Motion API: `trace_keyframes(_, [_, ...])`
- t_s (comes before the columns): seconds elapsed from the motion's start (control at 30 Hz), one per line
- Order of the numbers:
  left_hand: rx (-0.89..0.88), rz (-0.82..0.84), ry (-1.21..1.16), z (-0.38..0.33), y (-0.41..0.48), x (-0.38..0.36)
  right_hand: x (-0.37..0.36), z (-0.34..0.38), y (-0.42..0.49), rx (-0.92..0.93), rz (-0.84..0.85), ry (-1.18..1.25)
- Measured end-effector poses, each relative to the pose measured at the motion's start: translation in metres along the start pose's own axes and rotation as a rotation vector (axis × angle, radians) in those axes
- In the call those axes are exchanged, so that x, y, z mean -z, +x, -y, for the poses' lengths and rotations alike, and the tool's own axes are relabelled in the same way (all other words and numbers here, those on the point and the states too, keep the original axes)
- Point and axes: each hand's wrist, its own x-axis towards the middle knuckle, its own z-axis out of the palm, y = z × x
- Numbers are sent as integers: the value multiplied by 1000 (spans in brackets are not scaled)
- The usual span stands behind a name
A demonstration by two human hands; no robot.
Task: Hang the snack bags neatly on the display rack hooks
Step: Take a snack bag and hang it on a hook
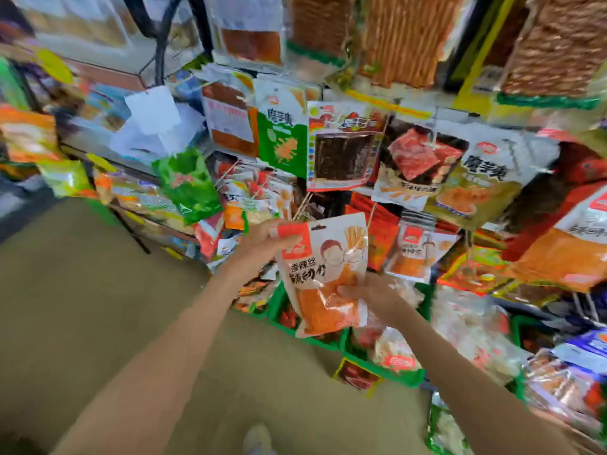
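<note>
- The snack bag (323, 277), white on top and orange at the bottom with a cartoon face printed on it, was up in the air between both bare hands, not on any hook.
- The left grip (262, 239) pinched the bag's top-left red corner, thumb laid over the front and the other fingers tucked behind it.
- The right grip (372, 295) was curled around the bag's lower right edge, thumb across the orange front.
- The bag was pretty much upright, only a bit tilted, with the little dark hang slot at its top edge in plain sight.
- It sat in front of the display rack, just below the hanging pack with the dark window (343, 152) and above the green crates (382, 369) stuffed with more snacks.
- On the same row a green-and-white pack (279, 136) hung to the left of the dark-window pack, and on the right were a pack with a meat picture (417, 159) and an olive pack (476, 185).
- A thin hook (434, 139) poked out through the meat pack; it was too blurry to say more.
- Just right of the held bag a smaller pack of a similar look (417, 251) hung lower down.
- The tan floor (98, 290) filled the left side, with a shoe tip (259, 438) at the bottom edge.
</note>
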Motion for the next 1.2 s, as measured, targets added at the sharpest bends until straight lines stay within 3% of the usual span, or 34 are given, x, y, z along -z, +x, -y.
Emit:
trace_keyframes(0.1, [-40, -74, 295, 16, 14, 74, -59, 10, 47, -24, 18, -46])
trace_keyframes(0.2, [-4, 13, 546, 30, 38, 124, -99, 21, 88, -33, 44, -103])
trace_keyframes(0.47, [-17, -4, 874, 95, 104, 180, -112, 9, 216, -85, 33, -500])
trace_keyframes(0.67, [18, 8, 1315, 121, 157, 198, -126, 26, 309, -113, -175, -222])
trace_keyframes(0.8, [29, 101, 1487, 142, 193, 209, -141, 28, 365, -4, -263, -280])
trace_keyframes(0.9, [35, 162, 1525, 155, 213, 217, -140, 33, 403, -35, -392, -419])
trace_keyframes(1.0, [33, 176, 1421, 171, 226, 225, -135, 22, 426, -43, -302, -576])
trace_keyframes(1.07, [-76, 162, 1372, 187, 232, 228, -134, 19, 431, -21, -283, -723])
trace_keyframes(1.2, [-148, 156, 1282, 219, 243, 233, -135, 18, 439, 62, -339, -726])
